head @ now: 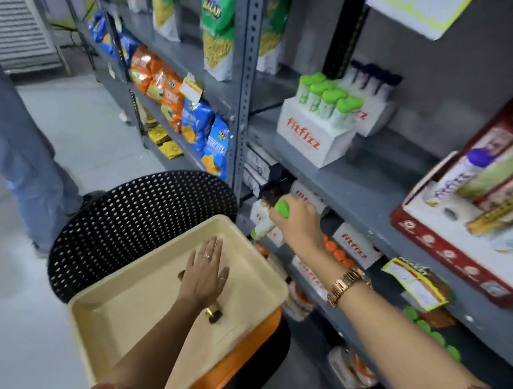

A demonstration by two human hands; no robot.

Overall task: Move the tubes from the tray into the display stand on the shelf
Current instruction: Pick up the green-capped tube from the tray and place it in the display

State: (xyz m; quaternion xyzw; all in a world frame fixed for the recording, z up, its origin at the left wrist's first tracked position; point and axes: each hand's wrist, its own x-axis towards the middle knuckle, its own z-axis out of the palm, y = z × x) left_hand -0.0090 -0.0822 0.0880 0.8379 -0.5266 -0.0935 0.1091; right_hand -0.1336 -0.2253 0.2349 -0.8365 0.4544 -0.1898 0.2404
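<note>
A beige tray (129, 307) rests on an orange chair seat, and no tubes show inside it. My left hand (204, 272) lies flat over the tray's middle, fingers apart, holding nothing. My right hand (298, 221) is closed around a white tube with a green cap (281, 208), held tilted just past the tray's far corner, in front of the lower shelf. On the shelf above stands the white display stand (310, 136) with red lettering. Several green-capped tubes (331, 101) stand upright in it.
A black perforated chair back (138, 223) rises behind the tray. A second white stand with dark-capped tubes (373, 80) sits behind the first. A red carton (482, 199) of products fills the shelf's right side. Snack bags hang on racks at left. A person's leg in jeans (15, 153) stands at far left.
</note>
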